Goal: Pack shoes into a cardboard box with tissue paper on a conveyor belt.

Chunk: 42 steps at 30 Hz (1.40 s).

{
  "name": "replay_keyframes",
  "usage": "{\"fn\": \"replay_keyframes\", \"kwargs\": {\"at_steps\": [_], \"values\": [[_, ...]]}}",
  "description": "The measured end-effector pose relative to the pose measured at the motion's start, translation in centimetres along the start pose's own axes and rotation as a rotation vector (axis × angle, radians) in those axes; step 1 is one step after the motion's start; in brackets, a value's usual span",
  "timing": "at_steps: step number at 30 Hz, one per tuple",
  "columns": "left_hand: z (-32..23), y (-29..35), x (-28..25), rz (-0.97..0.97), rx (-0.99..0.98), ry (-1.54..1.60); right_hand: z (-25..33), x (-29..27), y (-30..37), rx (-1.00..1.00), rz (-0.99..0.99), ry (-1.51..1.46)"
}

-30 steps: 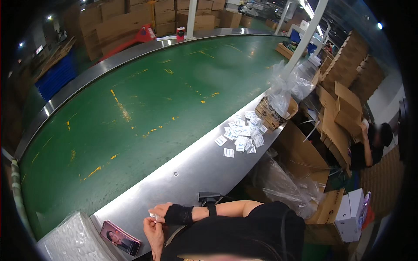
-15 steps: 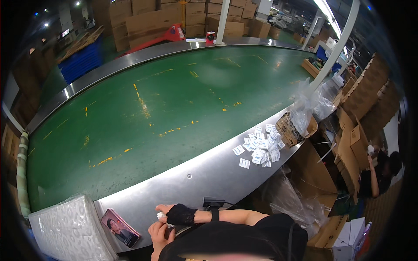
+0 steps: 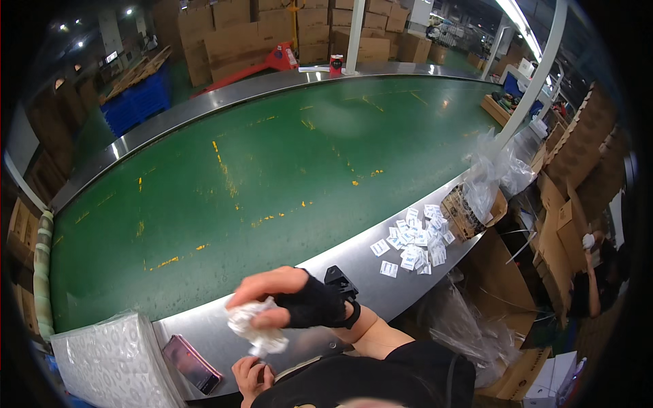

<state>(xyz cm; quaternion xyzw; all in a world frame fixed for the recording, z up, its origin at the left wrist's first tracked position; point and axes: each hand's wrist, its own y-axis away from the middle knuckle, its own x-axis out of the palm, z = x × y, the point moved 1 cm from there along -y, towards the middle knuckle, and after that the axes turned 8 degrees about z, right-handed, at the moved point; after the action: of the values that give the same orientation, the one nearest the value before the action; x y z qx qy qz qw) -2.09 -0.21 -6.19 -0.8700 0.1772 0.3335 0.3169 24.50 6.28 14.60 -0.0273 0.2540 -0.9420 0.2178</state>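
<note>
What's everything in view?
Crumpled wad: 1, white, lower centre
Smooth work surface: 1, green, centre
Metal ledges: 2, silver, near and far
Flat square packets: many, white, near ledge
Rectangular phone-like item: 1, pink-edged, lower left
Plastic-wrapped block: 1, white, bottom left
Plastic bags: several, clear, right
Cardboard boxes: many, brown, top, right
Pallet jack: 1, red, top
Blocky stack: 1, blue, upper left
Boxy device: 1, black, lower centre
Co-worker: 1, dark clothing, right
Left hand: 1, bare, below wad
Right hand: 1, black-gloved, holding wad
</note>
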Motion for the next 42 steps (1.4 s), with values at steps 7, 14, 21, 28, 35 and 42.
{"fn": "replay_keyframes", "kwargs": {"at_steps": [7, 14, 21, 28, 35, 42], "values": [[1.9, 1.0, 1.1, -0.034, -0.005, -0.067, 0.6, -1.3, 2.2, -0.34, -0.029, -0.243], [2.2, 1.3, 1.0, 0.028, 0.014, -0.029, 1.6, -0.7, 3.4, -0.339, -0.108, -0.478], [0.4, 0.6, 0.2, 0.051, -0.019, -0.034, -0.5, -1.2, 2.8, -0.426, -0.245, -0.16], [-0.7, -1.5, 0.1, 0.068, -0.025, -0.012, -1.9, -4.0, 1.7, -0.305, -0.475, -0.094], [-0.6, -0.8, -0.6, 0.074, -0.065, -0.052, -2.1, -2.3, -0.3, -0.295, -0.733, -0.464], [-0.7, -0.7, -0.6, 0.07, -0.06, -0.045, -2.7, -3.2, 1.0, -0.231, -0.592, -0.248]]}}
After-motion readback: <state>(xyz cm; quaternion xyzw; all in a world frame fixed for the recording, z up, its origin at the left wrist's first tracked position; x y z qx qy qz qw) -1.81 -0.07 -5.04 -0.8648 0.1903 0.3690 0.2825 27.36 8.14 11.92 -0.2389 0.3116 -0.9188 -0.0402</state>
